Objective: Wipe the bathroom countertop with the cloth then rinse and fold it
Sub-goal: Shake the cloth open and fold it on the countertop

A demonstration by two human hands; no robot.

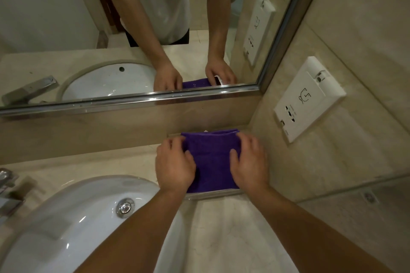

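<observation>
A folded purple terry cloth [213, 162] lies flat at centre frame on the beige marble surface [233, 228]. It sits close to the back wall, below the chrome-framed mirror [133, 97] and just right of the white oval ceramic basin [66, 217]. The left grip [175, 163], a bare hand, is clamped on the cloth's left edge, fingers curled round the side and thumb on top. The right grip [250, 162] is clamped on the right edge, fingertips hooked at the far right corner and thumb pressed onto the fabric. A white plastic socket plate [310, 99] is on the wall at right of frame.
</observation>
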